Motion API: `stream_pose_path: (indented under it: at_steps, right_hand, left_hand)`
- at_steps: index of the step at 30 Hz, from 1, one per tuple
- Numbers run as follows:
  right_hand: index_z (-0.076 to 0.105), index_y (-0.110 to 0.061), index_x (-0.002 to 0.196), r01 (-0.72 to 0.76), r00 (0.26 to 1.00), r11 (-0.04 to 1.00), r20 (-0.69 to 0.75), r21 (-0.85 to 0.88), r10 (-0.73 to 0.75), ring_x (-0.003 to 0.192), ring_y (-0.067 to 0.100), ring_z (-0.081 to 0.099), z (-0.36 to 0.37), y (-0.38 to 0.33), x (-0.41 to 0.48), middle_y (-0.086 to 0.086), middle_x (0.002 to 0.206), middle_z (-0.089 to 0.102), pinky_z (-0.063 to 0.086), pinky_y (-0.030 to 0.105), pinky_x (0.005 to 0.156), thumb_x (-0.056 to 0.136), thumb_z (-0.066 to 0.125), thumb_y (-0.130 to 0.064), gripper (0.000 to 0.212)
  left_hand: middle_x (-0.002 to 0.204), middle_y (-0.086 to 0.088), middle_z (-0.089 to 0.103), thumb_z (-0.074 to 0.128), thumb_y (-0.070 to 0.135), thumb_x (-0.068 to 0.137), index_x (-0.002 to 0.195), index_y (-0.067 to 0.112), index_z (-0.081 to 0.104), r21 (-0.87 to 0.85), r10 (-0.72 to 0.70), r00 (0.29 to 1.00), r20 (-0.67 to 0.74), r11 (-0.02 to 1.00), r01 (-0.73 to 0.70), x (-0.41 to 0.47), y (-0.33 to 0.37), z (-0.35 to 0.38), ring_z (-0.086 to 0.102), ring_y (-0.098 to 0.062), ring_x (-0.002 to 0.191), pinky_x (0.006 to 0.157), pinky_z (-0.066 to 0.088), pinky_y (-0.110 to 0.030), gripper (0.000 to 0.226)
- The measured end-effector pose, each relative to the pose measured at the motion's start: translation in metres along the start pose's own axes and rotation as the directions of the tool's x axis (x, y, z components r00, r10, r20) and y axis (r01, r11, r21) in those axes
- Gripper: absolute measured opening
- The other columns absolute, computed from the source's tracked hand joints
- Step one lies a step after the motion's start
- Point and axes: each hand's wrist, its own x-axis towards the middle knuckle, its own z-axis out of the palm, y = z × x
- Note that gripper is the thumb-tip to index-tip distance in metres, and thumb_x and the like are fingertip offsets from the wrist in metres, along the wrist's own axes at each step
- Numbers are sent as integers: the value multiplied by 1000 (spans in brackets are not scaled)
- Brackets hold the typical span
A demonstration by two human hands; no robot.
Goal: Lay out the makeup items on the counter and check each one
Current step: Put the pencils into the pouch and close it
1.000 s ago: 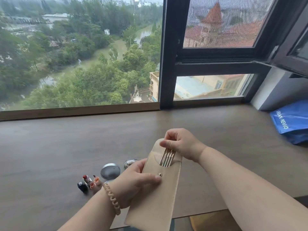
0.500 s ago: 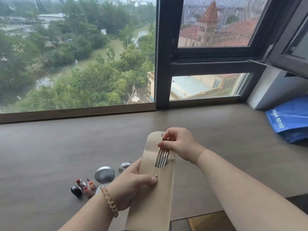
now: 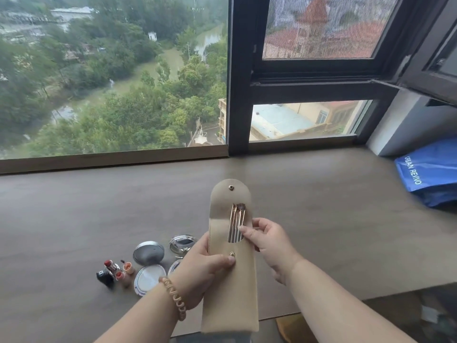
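Observation:
A long beige pouch (image 3: 230, 293) stands upright above the counter (image 3: 333, 231), its flap folded back. My left hand (image 3: 202, 266) grips the pouch, thumb pressed beside the lower snap. Several thin metal-handled makeup brushes (image 3: 236, 224) stick out of its pocket, and my right hand (image 3: 265, 240) pinches their handles. On the counter to the left lie a closed silver compact (image 3: 148, 252), an open compact with a mirror (image 3: 181, 243), a white round compact (image 3: 149, 278), and a few open lipsticks (image 3: 116, 269).
A blue shopping bag (image 3: 430, 172) lies at the counter's far right corner. A large window (image 3: 113, 75) with a dark frame (image 3: 238, 78) runs along the back edge. The counter's front edge (image 3: 371, 295) drops off near my right forearm.
My right hand let go of the brush tips and slid down to their handles. The flap now stands open with the brush heads showing. The pouch sits a little higher.

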Motion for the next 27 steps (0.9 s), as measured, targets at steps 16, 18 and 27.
stream_pose_path:
  at_steps: [16, 18, 27]
  right_hand:
    - [43, -41, 118, -221, 975, 898, -81, -380, 206, 80, 14, 67, -46, 86, 22, 4, 82, 67, 53, 29, 71, 75, 74, -11, 61]
    - [41, -41, 124, -203, 979, 878, -86, -433, 184, 79, 9, 66, -46, 92, 27, -2, 81, 66, 51, 26, 70, 74, 74, -10, 68]
    - [40, -34, 134, -143, 989, 721, -129, -678, 75, 108, 16, 59, -50, 104, 45, -4, 117, 63, 48, 41, 92, 67, 72, -33, 74]
  left_hand:
    - [86, 5, 67, 73, 18, 67, 85, 26, 52, 608, -112, 900, -422, 701, 373, 42, -114, -5, 64, -9, 77, 76, 52, -26, 28]
    - [88, 10, 65, 71, 22, 69, 86, 27, 52, 638, -78, 885, -459, 664, 390, 49, -118, 0, 61, -8, 79, 74, 47, -21, 26]
    - [92, 7, 66, 69, 37, 69, 93, 24, 53, 709, 36, 839, -543, 555, 435, 60, -129, 12, 62, -16, 90, 79, 49, -30, 31]
